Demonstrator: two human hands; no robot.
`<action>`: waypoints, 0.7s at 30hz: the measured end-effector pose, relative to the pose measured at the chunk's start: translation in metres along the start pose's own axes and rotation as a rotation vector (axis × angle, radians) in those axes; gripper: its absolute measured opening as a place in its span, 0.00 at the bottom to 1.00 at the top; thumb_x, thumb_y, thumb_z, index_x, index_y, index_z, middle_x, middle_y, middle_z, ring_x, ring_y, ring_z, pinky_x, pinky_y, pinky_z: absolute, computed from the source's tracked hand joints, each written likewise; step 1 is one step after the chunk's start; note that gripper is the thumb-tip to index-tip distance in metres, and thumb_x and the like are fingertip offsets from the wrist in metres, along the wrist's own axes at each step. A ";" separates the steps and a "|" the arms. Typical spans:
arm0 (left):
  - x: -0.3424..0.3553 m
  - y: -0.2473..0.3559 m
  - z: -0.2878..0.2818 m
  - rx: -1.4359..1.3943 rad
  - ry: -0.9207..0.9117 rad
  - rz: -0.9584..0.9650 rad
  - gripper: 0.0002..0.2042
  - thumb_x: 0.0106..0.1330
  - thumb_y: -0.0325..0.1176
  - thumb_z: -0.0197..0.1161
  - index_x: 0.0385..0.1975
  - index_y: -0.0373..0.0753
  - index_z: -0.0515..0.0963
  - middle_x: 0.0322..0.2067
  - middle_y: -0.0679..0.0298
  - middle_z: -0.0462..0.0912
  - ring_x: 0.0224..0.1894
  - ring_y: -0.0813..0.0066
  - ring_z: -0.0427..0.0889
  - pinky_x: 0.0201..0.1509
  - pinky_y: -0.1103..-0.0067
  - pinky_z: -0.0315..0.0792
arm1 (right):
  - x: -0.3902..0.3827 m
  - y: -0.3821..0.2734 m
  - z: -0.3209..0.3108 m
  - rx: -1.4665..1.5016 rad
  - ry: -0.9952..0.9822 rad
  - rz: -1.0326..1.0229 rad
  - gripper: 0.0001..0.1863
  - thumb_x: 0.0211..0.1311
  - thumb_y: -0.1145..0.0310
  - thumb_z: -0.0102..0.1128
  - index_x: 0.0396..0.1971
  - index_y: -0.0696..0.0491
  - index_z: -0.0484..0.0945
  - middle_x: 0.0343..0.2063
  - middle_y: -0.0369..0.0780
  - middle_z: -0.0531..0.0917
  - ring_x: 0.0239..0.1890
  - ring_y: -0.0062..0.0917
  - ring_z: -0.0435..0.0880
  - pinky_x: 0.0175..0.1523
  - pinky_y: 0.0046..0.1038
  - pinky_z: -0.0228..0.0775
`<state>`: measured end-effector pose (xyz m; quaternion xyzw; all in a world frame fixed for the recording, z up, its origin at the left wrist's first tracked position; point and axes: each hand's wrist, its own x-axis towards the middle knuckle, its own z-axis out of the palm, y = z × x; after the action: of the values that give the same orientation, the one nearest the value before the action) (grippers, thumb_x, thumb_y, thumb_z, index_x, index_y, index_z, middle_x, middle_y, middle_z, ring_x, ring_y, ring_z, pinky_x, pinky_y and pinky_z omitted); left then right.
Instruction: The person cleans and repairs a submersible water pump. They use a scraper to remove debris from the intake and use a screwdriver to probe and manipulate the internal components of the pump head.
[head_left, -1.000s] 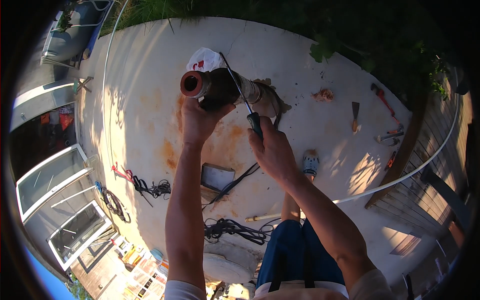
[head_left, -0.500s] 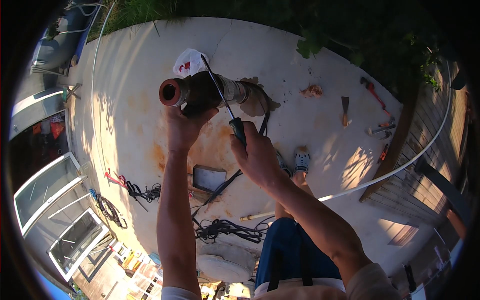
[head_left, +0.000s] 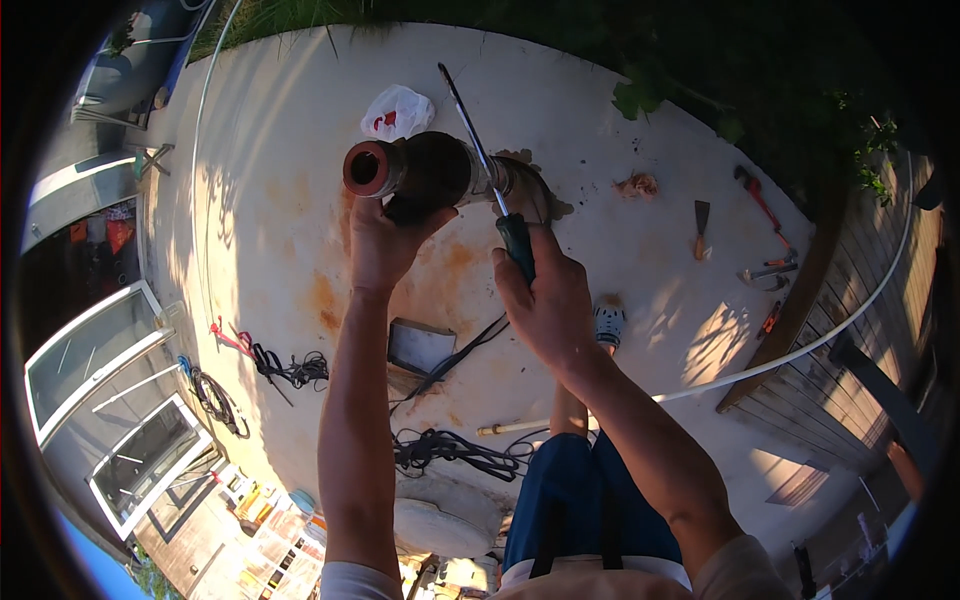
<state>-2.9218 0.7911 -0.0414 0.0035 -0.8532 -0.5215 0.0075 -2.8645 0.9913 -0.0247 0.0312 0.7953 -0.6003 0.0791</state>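
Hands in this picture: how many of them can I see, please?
2: the left hand holds the pipe-like object; the right hand holds a green-handled tool. No others show.

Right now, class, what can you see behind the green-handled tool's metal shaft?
Behind the shaft: pale ground higher up, the cylindrical piece lower down. The narrow strips of both that it directly covers cannot be seen.

Daylight; the right fingers [head_left: 548, 255] sit in shade, while dappled sun brightens the concrete [head_left: 722, 345] to their lower right. Foliage [head_left: 765, 90] up and right of them goes near-black. Fisheye bends outlying straight edges, black vignetting around.
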 end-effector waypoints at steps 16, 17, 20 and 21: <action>-0.001 0.008 0.010 0.048 0.103 0.073 0.40 0.43 0.22 0.75 0.60 0.40 0.65 0.59 0.55 0.66 0.60 0.56 0.71 0.65 0.68 0.68 | 0.105 -0.023 -0.073 -0.535 -0.300 -0.126 0.12 0.60 0.63 0.60 0.29 0.55 0.70 0.15 0.45 0.76 0.20 0.43 0.77 0.27 0.40 0.68; -0.001 0.009 0.014 -0.006 0.139 0.019 0.42 0.42 0.24 0.77 0.62 0.39 0.63 0.58 0.54 0.66 0.59 0.55 0.71 0.64 0.68 0.69 | 0.110 -0.022 -0.074 -0.438 -0.262 -0.123 0.12 0.59 0.62 0.60 0.29 0.55 0.70 0.15 0.45 0.76 0.20 0.44 0.78 0.27 0.41 0.67; -0.007 0.018 0.026 -0.094 0.258 -0.130 0.46 0.40 0.28 0.80 0.63 0.38 0.61 0.57 0.54 0.66 0.60 0.56 0.71 0.63 0.68 0.71 | 0.121 -0.023 -0.083 -0.797 -0.464 -0.180 0.10 0.59 0.64 0.60 0.29 0.54 0.71 0.15 0.44 0.76 0.21 0.44 0.78 0.27 0.38 0.69; -0.009 0.023 0.032 -0.121 0.312 -0.217 0.48 0.38 0.30 0.82 0.63 0.38 0.61 0.57 0.55 0.67 0.61 0.57 0.70 0.63 0.68 0.71 | 0.128 -0.026 -0.084 -0.798 -0.493 -0.135 0.10 0.59 0.64 0.60 0.30 0.53 0.71 0.15 0.43 0.76 0.22 0.44 0.78 0.28 0.37 0.69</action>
<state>-2.9137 0.8297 -0.0356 0.1759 -0.8035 -0.5626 0.0836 -3.0024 1.0590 0.0019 -0.1966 0.9217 -0.2409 0.2321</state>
